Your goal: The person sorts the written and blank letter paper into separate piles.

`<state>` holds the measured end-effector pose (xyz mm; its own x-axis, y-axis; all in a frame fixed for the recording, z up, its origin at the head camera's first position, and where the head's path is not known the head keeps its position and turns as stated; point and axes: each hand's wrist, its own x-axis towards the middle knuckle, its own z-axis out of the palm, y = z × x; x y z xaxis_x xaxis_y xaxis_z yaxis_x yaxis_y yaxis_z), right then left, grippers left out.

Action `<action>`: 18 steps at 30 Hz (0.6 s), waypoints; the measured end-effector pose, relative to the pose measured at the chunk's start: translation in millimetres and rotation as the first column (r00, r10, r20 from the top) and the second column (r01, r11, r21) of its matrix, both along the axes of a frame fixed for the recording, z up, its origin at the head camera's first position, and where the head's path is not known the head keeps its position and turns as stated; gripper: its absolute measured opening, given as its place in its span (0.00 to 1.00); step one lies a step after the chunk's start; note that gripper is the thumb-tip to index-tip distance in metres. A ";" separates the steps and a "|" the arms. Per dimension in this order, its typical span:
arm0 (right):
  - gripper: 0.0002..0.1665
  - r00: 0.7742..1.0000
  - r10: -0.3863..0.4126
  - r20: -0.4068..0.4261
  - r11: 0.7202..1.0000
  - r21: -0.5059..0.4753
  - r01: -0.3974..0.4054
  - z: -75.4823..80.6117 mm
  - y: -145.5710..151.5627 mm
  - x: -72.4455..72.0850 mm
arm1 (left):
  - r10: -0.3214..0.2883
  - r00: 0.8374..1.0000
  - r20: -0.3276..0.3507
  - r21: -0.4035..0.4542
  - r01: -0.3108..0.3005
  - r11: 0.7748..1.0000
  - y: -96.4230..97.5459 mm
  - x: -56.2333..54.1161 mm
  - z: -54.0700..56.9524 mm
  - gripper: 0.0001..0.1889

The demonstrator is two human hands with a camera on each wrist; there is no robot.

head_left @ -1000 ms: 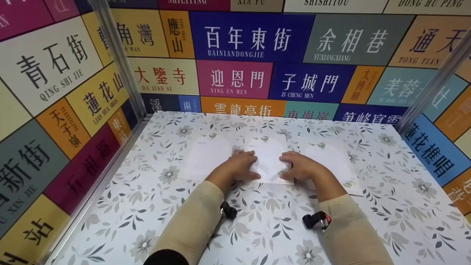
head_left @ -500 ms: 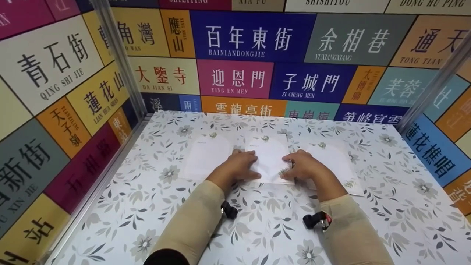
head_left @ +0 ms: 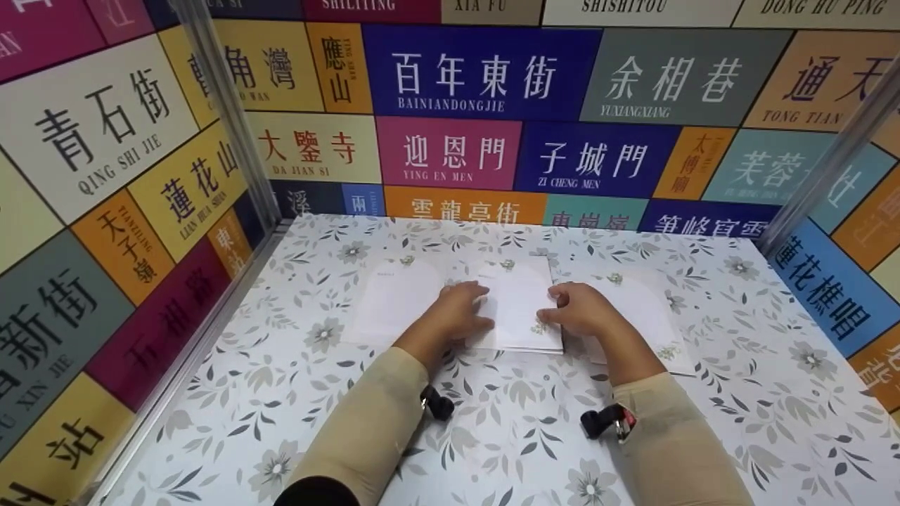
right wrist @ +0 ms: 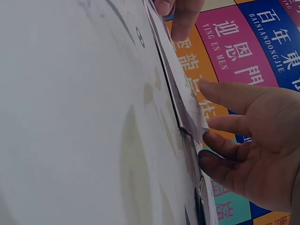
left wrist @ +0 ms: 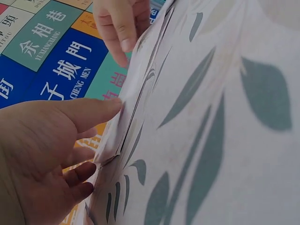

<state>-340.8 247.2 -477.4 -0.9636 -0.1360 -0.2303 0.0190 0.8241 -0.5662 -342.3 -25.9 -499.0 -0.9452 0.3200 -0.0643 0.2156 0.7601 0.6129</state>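
Note:
A white sheet of paper (head_left: 517, 306) with a small floral print lies between my hands, with more than one layer showing along its near edge. My left hand (head_left: 455, 313) is at its left side, index finger and thumb reaching onto the paper. At the right side is my right hand (head_left: 582, 309), fingertips right at the edge. In the left wrist view, the left hand's thumb (left wrist: 101, 112) extends over the paper's edge and the other fingers bend loosely below. The right wrist view has the right hand (right wrist: 262, 140) with fingertips beside the paper's corner (right wrist: 197, 126).
A similar printed sheet (head_left: 394, 299) lies to the left, and another printed sheet (head_left: 640, 309) to the right, partly behind the right hand. All rest on a table with a leaf-patterned cover (head_left: 492, 436). Colourful sign-covered walls (head_left: 450, 151) stand at the back and sides.
Both hands have shifted slightly; the left thumb has moved up a little and the right fingers have drawn back to the right edge. The middle paper's near edge now shows separated layers.

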 end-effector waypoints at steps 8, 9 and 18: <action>0.36 0.979 -0.195 0.052 0.961 -0.187 0.201 7.3 -7.4 0.7 | 0.284 0.953 0.101 0.342 -0.301 0.890 1.3 -0.3 5.9 0.29; 0.35 0.977 -0.206 0.055 0.954 -0.209 0.213 7.7 -8.4 1.0 | 0.295 0.949 0.114 0.367 -0.316 0.875 1.1 -0.3 6.2 0.29; 0.32 0.962 -0.259 0.085 0.912 -0.307 0.273 7.2 -13.9 -0.8 | 0.322 0.928 0.188 0.425 -0.373 0.825 -2.3 -1.6 7.6 0.29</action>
<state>-341.5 233.3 -470.3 -0.9645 0.0523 -0.2589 0.2422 0.5664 -0.7877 -343.9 -28.2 -491.4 -0.9950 -0.0107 -0.0989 -0.0946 0.4116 0.9064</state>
